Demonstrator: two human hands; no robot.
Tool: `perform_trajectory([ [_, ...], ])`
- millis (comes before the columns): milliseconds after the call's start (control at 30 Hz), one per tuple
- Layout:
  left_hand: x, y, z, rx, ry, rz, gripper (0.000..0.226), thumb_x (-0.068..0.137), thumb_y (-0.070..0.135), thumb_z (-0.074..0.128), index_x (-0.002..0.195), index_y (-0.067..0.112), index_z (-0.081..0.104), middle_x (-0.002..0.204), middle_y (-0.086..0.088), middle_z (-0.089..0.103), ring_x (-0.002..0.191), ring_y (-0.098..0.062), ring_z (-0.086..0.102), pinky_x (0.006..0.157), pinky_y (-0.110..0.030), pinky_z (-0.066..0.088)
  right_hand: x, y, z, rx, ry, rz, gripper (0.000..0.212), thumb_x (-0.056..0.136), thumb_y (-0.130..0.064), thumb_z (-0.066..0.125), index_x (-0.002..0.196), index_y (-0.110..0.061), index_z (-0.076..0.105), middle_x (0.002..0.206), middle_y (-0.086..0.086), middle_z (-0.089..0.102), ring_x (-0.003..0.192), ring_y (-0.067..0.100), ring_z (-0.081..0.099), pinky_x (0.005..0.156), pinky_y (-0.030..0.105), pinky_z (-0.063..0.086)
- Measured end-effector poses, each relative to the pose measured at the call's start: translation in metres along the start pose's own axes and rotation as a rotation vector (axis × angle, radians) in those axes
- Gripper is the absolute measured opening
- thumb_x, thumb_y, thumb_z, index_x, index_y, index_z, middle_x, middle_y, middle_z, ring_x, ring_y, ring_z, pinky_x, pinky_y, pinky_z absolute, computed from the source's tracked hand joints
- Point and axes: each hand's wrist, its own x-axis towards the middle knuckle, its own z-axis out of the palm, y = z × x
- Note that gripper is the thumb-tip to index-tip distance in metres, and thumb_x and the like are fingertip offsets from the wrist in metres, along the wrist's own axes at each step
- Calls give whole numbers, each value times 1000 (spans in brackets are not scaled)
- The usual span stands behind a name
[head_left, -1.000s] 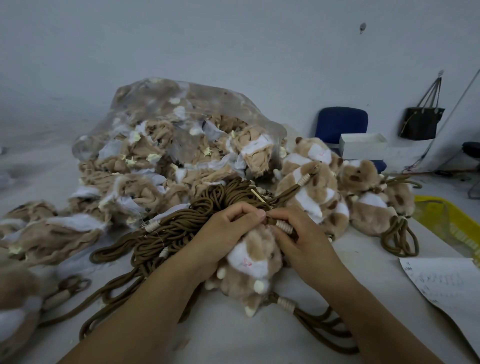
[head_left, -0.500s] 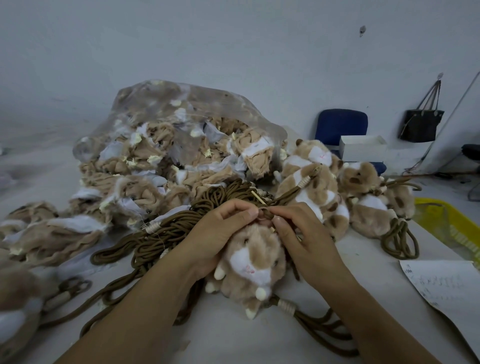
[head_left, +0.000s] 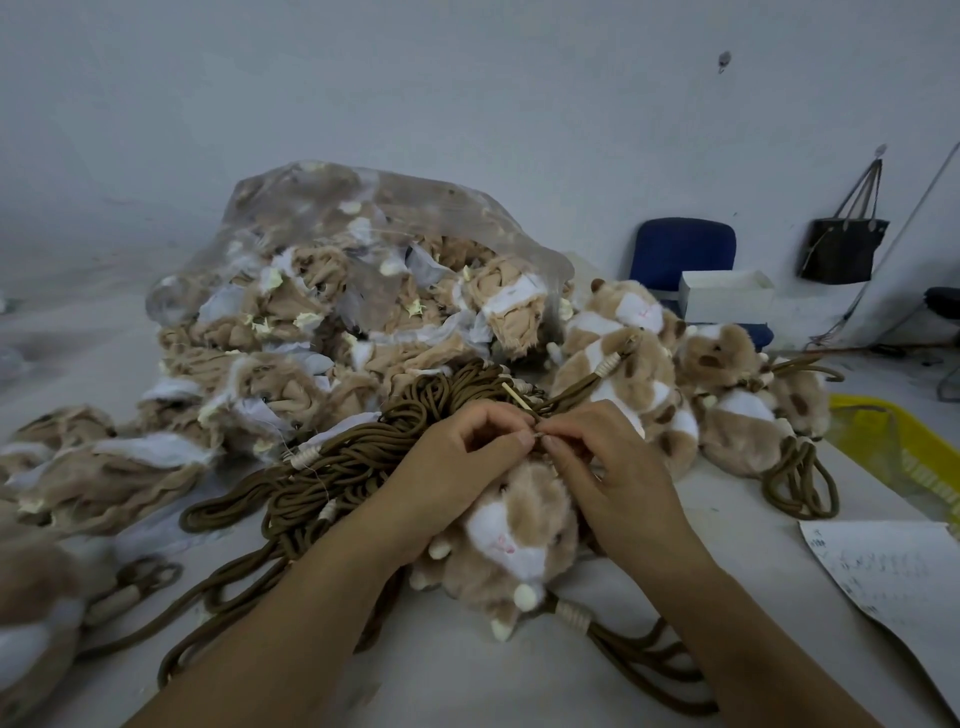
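Cord pile (head_left: 337, 467) nxt to toy (head_left: 519, 540); plush bag (head_left: 363, 218) bhd.

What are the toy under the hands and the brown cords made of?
The plush toy looks like synthetic fur fabric, tan and white, matte: fuzzy pile shows. The brown cords seem braided textile rope, matte: limp coils, faint woven texture.

You work in dim, flat, bluish light; shadows under your left hand (head_left: 457, 473) and right hand (head_left: 613, 467) are soft. Both look sharp, while the near-left plush toys (head_left: 31, 623) blur and the table (head_left: 467, 675) edges bow.
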Motion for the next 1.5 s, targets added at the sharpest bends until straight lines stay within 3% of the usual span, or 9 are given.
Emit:
perform_trajectory([
  [133, -1, 4, -5, -11, -77, 34, 11, 92, 22, 66, 83, 16, 69, 113, 11, 70, 107, -8, 65, 91, -26, 54, 1, -5, -1, -84, -13, -76, 26, 94, -22, 47, 105, -14, 69, 98, 1, 64, 92, 8, 53, 86, 7, 34],
  [300, -5, 9, -5, -82, -112, -41, 8, 79, 36, 71, 81, 29, 68, 78, 7, 70, 74, -7, 66, 65, -17, 52, 2, -7, -4, -104, -28, -76, 29, 93, -26, 44, 101, -15, 69, 96, 0, 60, 93, 10, 50, 87, 6, 31],
  [433, -4, 6, -5, -128, -122, -98, 13, 89, 28, 67, 101, 26, 70, 98, 3, 74, 93, -11, 70, 76, -19, 54, 2, -7, -3, -95, -13, -104, 27, 93, -22, 44, 98, -13, 69, 94, 0, 60, 92, 5, 47, 86, 5, 32],
  [500, -5, 5, -4, -108, -159, -141, 16, 94, 32, 61, 100, 29, 75, 104, 1, 75, 100, -13, 69, 82, -21, 54, 2, -7, -2, -90, 4, -113, 27, 93, -21, 44, 98, -12, 69, 94, 0, 59, 92, 4, 46, 86, 6, 32],
  [667, -8, 5, -5, -233, -229, -227, 26, 86, 40, 63, 93, 21, 78, 94, -9, 75, 89, -17, 70, 76, -25, 55, 1, -6, 0, -67, -1, -114, 26, 93, -19, 45, 97, -12, 69, 95, -1, 55, 92, 4, 47, 84, 11, 37],
  [933, -7, 1, -6, -296, -242, -230, 26, 87, 31, 66, 105, 15, 76, 106, -15, 73, 98, -21, 70, 81, -26, 55, 1, -1, 2, -18, -57, -114, 16, 93, -10, 51, 99, -10, 66, 96, 0, 57, 92, 9, 51, 82, 22, 43],
  [1100, -6, 3, -5, -239, -204, -240, 24, 84, 36, 66, 97, 19, 78, 96, -11, 76, 90, -17, 71, 76, -23, 54, 2, -1, 2, -20, -48, -129, 14, 92, -10, 52, 96, -10, 65, 94, -2, 56, 90, 7, 50, 81, 19, 42],
  [1233, -6, 3, -5, -167, -185, -214, 16, 91, 28, 64, 94, 23, 79, 92, -6, 77, 87, -14, 72, 72, -19, 54, 1, -2, 2, -9, -29, -138, 13, 92, -9, 54, 95, -12, 65, 94, -4, 55, 90, 4, 50, 80, 16, 42],
  [1500, -6, -1, -3, -80, -161, -145, 17, 95, 21, 62, 104, 18, 76, 96, -6, 76, 91, -15, 71, 78, -22, 54, 1, -1, 4, 31, -17, -111, 13, 91, -13, 52, 97, -16, 63, 95, -8, 55, 92, -2, 50, 80, 11, 40],
])
